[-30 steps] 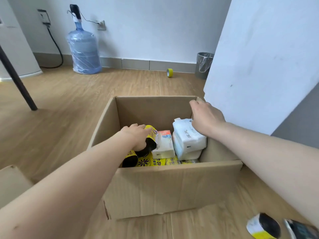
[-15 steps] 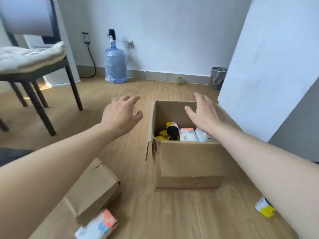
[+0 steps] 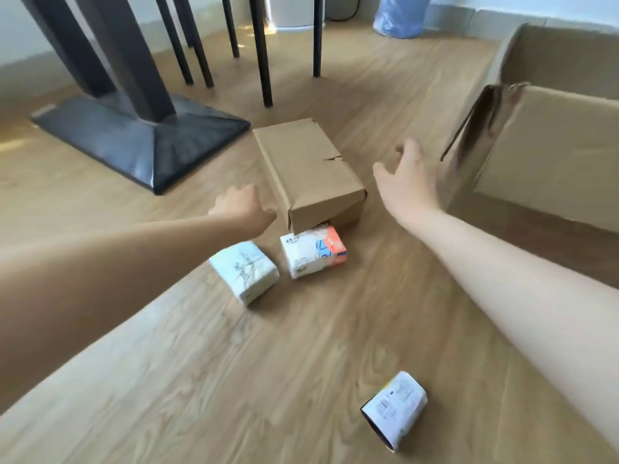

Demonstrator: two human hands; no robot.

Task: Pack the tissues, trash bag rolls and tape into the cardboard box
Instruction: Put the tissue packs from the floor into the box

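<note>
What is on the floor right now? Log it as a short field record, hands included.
left hand: empty, fingers curled, above floor beside small box
right hand: open, empty
small box: closed, on floor
tissue packs: white one; orange-and-white one at small box's front
trash bag roll: lying on floor, nearest camera
big box: open, at right

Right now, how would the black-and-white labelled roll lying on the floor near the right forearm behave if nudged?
The labelled roll lies on its side on smooth wood floor, so it would probably roll. Its squashed outline suggests soft, light contents that give when squeezed.
</note>
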